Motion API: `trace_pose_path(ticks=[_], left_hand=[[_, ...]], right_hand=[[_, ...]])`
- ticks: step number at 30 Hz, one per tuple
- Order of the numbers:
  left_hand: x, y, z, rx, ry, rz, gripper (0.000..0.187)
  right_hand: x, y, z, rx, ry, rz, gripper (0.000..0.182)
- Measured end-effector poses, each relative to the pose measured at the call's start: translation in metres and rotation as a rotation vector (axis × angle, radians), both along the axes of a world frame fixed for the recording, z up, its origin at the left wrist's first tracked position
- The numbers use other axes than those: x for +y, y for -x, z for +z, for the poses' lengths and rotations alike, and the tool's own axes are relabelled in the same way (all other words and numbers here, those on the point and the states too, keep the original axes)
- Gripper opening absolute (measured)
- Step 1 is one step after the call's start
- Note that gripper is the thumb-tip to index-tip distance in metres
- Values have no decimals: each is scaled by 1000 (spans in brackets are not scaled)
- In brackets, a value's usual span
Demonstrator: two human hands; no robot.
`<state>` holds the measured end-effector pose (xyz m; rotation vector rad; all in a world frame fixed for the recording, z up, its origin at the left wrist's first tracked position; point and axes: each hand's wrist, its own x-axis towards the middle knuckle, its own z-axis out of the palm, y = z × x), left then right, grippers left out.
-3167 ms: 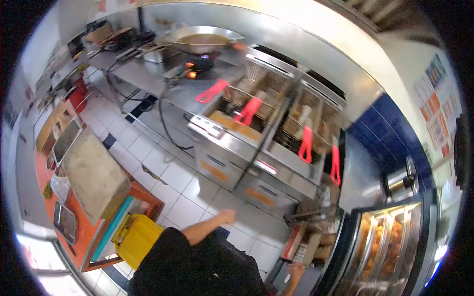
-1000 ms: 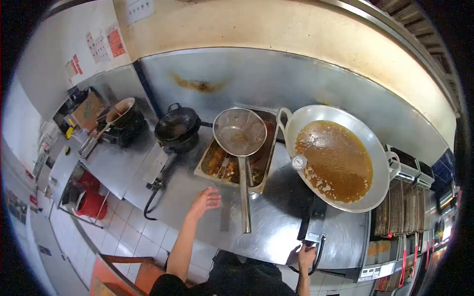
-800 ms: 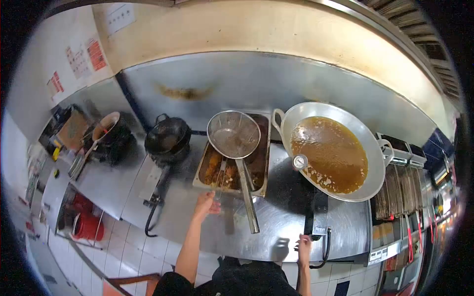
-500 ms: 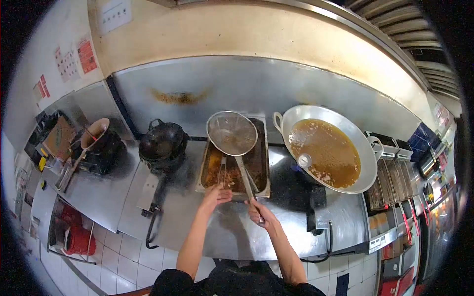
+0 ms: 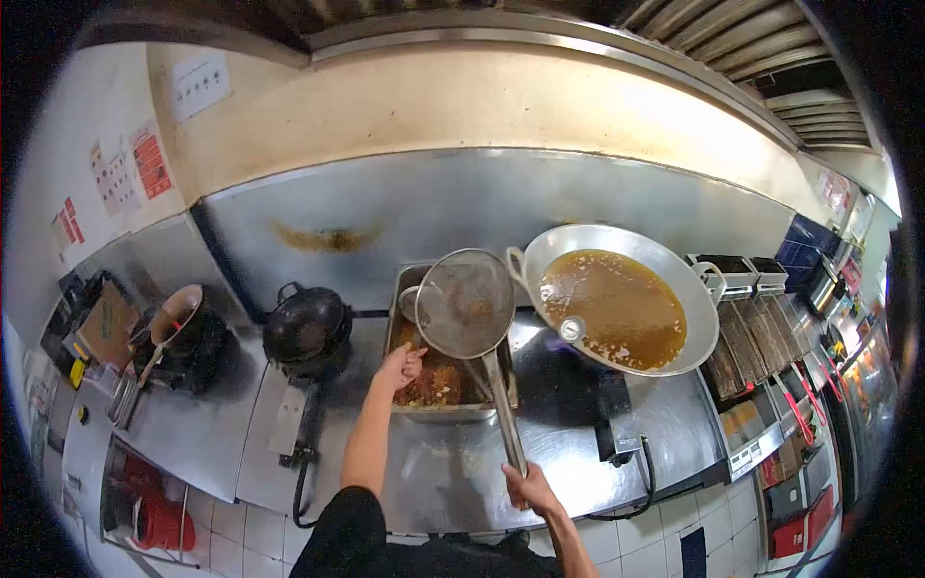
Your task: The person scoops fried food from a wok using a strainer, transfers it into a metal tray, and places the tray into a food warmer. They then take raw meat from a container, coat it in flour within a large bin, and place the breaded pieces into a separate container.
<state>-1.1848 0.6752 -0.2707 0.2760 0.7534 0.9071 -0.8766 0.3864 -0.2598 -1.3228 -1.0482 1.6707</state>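
Note:
My right hand (image 5: pixel 532 489) is closed around the long handle of a round mesh strainer (image 5: pixel 466 301), near the handle's end. The strainer hangs over a rectangular metal pan (image 5: pixel 445 414) holding dark brown oil with pale bits. My left hand (image 5: pixel 403 366) is over the pan's left side with its fingers curled; whatever they hold, if anything, does not show clearly. Another metal handle (image 5: pixel 478 380) leans in the pan beneath the strainer. Part of a rounded metal rim (image 5: pixel 409 304) shows behind the strainer's left edge.
Right of the pan stands a large two-handled wok (image 5: pixel 696 318) of brown oil, with a round dial (image 5: pixel 572 329) at its edge. A black wok (image 5: pixel 308 328) sits on the left. Fryer baskets (image 5: pixel 761 337) are farther right. The steel counter (image 5: pixel 434 472) runs in front.
My right hand has drawn back toward my body, and the strainer appears larger. My left hand has moved up over the pan, its fingers now curled. The camera has tilted slightly upward.

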Motion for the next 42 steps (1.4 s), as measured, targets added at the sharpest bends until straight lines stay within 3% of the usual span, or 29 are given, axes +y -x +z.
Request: trace_pose_path(ticks=[4, 11, 13, 15, 18, 20, 22, 28, 31, 35, 37, 38, 39, 41, 42], left_hand=[[-41, -14, -4, 187, -98, 17, 42], [-203, -59, 5, 505, -117, 224, 44], [-232, -75, 10, 626, -210, 140, 44], [-241, -92, 6, 592, -221, 108, 46], [-242, -118, 2, 592, -233, 92, 48], [-226, -117, -19, 619, -225, 115, 48], [-195, -99, -61, 913, -250, 160, 49], [-215, -92, -15, 733, -211, 166, 51], [-225, -98, -27, 658, -239, 105, 52], [-208, -87, -40, 803, -202, 179, 52], [-204, -83, -30, 701, -164, 217, 51], [-215, -86, -17, 790, -241, 185, 52], [-216, -84, -31, 788, -244, 185, 52], [-220, -80, -64, 1178, -365, 52, 55], [-216, -77, -71, 1175, -351, 61, 55]], right_hand=[[-38, -8, 1, -142, -97, -76, 24], [-54, -10, -10, -181, -31, -81, 29], [-52, -5, -21, -273, -105, -63, 29], [-49, 2, -21, -358, -185, -36, 29], [-45, 12, -19, -306, -37, -33, 31], [-41, 13, -40, -380, -268, -72, 23], [-44, 14, -15, -429, -271, -66, 24], [-51, 12, -12, -534, -260, -100, 29], [-54, 17, 6, -553, -225, -80, 32], [-59, 16, 10, -550, -218, -105, 35], [-60, 14, 16, -595, -187, -119, 36], [-61, 14, 15, -599, -187, -117, 36], [-62, 15, 16, -600, -187, -112, 37], [-61, 20, 26, -597, -184, -118, 36], [-62, 22, 29, -595, -176, -117, 36]])
